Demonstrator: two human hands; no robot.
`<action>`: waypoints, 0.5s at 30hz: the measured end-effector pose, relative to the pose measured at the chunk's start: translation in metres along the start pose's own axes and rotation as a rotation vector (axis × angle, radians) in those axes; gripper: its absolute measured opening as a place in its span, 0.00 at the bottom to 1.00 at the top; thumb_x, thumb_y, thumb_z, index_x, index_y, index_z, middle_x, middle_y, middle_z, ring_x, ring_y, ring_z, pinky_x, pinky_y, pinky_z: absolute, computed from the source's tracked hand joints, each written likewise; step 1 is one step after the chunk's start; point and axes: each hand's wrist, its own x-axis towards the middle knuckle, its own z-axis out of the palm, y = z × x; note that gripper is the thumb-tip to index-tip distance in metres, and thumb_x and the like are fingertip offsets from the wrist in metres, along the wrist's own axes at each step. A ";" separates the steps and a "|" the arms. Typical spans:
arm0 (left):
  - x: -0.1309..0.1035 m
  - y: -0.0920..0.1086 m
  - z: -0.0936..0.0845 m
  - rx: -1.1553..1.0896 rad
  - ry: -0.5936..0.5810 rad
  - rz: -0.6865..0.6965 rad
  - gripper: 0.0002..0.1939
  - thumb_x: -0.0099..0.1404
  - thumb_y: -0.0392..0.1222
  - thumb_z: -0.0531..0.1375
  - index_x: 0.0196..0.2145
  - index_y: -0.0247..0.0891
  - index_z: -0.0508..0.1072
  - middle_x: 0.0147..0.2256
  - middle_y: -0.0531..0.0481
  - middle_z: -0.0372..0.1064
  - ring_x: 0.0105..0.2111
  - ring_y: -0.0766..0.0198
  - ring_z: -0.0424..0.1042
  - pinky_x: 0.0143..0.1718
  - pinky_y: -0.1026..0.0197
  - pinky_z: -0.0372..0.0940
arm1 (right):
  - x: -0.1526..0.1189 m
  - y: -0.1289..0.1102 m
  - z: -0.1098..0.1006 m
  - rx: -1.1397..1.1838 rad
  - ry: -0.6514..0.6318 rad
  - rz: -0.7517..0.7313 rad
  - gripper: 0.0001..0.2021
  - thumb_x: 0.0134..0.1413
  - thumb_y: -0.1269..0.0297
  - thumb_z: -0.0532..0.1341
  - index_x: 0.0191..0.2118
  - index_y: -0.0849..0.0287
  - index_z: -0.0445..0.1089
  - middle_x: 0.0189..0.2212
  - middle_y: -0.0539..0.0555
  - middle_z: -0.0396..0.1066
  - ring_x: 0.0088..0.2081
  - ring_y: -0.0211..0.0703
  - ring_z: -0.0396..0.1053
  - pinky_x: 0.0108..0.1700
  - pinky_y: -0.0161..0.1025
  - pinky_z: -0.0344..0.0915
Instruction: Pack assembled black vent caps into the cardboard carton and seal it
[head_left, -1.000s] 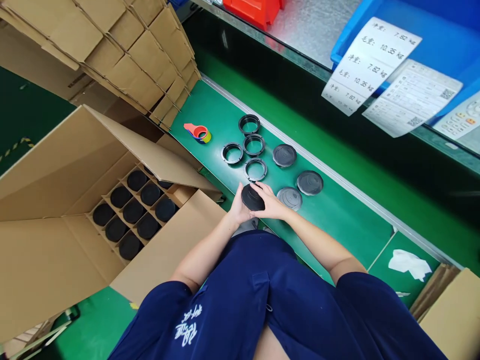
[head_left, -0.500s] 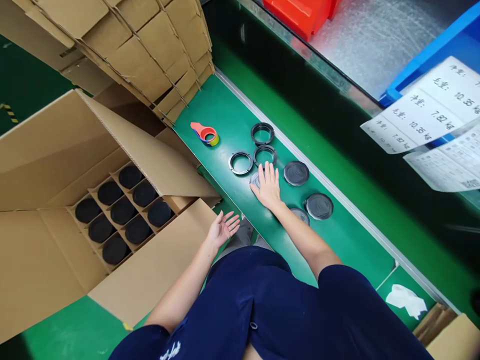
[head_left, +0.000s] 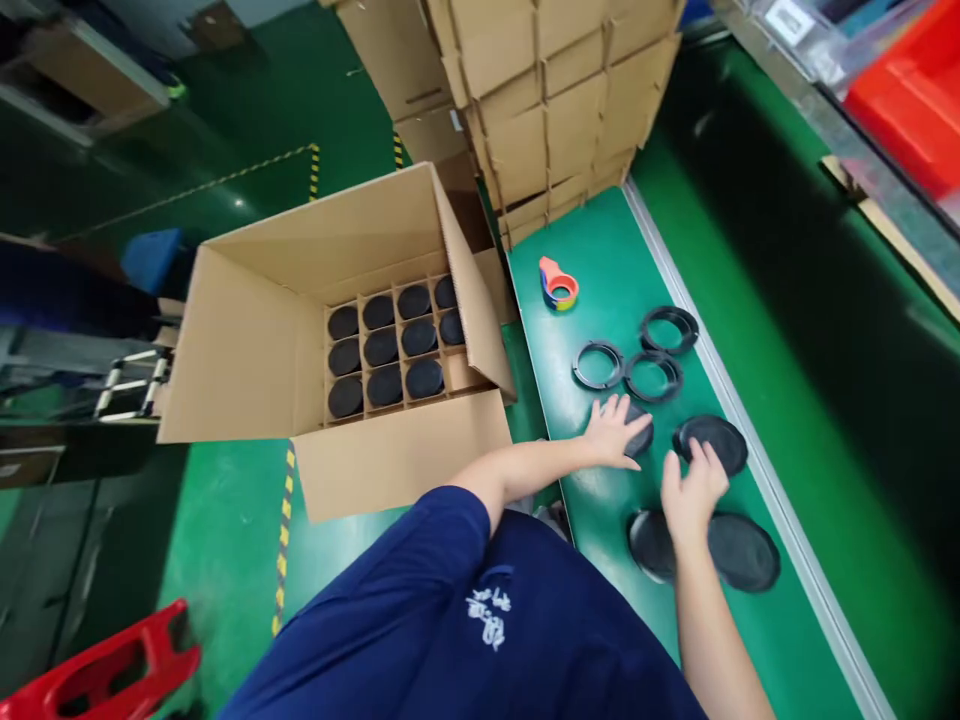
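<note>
A: Log the change since half a second back.

B: Bare left hand (head_left: 613, 432) moved from off the green bench (head_left: 600, 262) onto a dark grey round plastic disc (head_left: 640, 435). Fingers spread wide across the disc; whether gripping or just touching, cannot tell.

A: And the bare right hand (head_left: 694, 488)?

B: Shifted from that disc to a black round plastic disc (head_left: 724, 442), at the fingertips. Thumb and fingers apart, nothing visibly gripped.

A: Record surroundings.

B: Just beyond left hand: three open black plastic rings (head_left: 685, 328). Either side of right wrist: two further black discs (head_left: 744, 552). Leftward of left hand, off the bench: brown cardboard carton (head_left: 401, 460), divided, with black round-topped pieces (head_left: 381, 346) inside.

A: Meaning for the work?

B: Judged: one open ring fewer than a second back, probably now covered by the disc under left hand. Count: four discs, three open rings.
</note>
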 end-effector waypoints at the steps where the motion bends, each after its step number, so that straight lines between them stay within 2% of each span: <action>1: 0.008 0.002 0.004 0.149 -0.038 -0.024 0.56 0.53 0.48 0.74 0.72 0.43 0.52 0.73 0.27 0.29 0.71 0.24 0.29 0.63 0.20 0.32 | -0.007 0.008 -0.009 0.023 0.017 0.005 0.32 0.67 0.46 0.52 0.62 0.71 0.67 0.60 0.77 0.63 0.65 0.68 0.59 0.64 0.67 0.55; 4: 0.008 0.010 0.015 0.307 -0.060 -0.057 0.57 0.54 0.48 0.72 0.73 0.48 0.47 0.72 0.28 0.33 0.70 0.23 0.35 0.61 0.21 0.44 | -0.035 0.009 -0.033 0.071 0.043 0.011 0.31 0.67 0.46 0.55 0.61 0.69 0.68 0.57 0.74 0.67 0.63 0.66 0.62 0.64 0.65 0.57; 6: -0.015 0.011 0.016 0.277 -0.036 -0.037 0.58 0.52 0.50 0.73 0.73 0.49 0.47 0.71 0.28 0.37 0.68 0.23 0.41 0.59 0.25 0.52 | -0.052 -0.005 -0.041 0.104 0.050 0.003 0.28 0.67 0.48 0.56 0.58 0.68 0.70 0.55 0.72 0.69 0.61 0.63 0.65 0.62 0.61 0.60; 8: -0.055 0.004 0.011 0.205 0.024 -0.025 0.59 0.49 0.53 0.73 0.72 0.50 0.49 0.69 0.30 0.41 0.67 0.26 0.47 0.58 0.29 0.56 | -0.067 -0.021 -0.038 0.148 0.009 -0.030 0.25 0.67 0.50 0.56 0.57 0.67 0.71 0.53 0.71 0.71 0.58 0.60 0.67 0.60 0.58 0.63; 10: -0.108 -0.014 0.000 0.136 0.148 -0.057 0.59 0.46 0.54 0.74 0.71 0.52 0.52 0.68 0.33 0.44 0.66 0.30 0.49 0.59 0.32 0.57 | -0.081 -0.035 -0.028 0.204 -0.101 -0.073 0.23 0.68 0.52 0.54 0.55 0.66 0.72 0.52 0.70 0.72 0.56 0.57 0.68 0.59 0.56 0.65; 12: -0.164 -0.041 -0.017 0.095 0.347 -0.143 0.57 0.45 0.54 0.73 0.70 0.51 0.57 0.67 0.36 0.46 0.66 0.34 0.50 0.62 0.34 0.55 | -0.096 -0.042 -0.013 0.265 -0.274 -0.101 0.22 0.69 0.52 0.52 0.53 0.64 0.73 0.50 0.67 0.73 0.53 0.55 0.71 0.57 0.54 0.68; 14: -0.210 -0.075 -0.042 0.091 0.587 -0.293 0.55 0.48 0.54 0.71 0.70 0.47 0.56 0.68 0.36 0.45 0.66 0.36 0.50 0.66 0.36 0.51 | -0.109 -0.045 0.003 0.308 -0.498 -0.120 0.22 0.70 0.52 0.50 0.50 0.62 0.75 0.48 0.64 0.75 0.50 0.52 0.74 0.54 0.50 0.70; 15: -0.224 -0.094 -0.057 0.103 0.696 -0.391 0.54 0.51 0.54 0.70 0.71 0.46 0.54 0.69 0.36 0.43 0.67 0.36 0.48 0.67 0.36 0.50 | -0.114 -0.046 0.011 0.315 -0.605 -0.131 0.22 0.70 0.52 0.49 0.48 0.61 0.76 0.47 0.63 0.76 0.49 0.51 0.75 0.53 0.49 0.71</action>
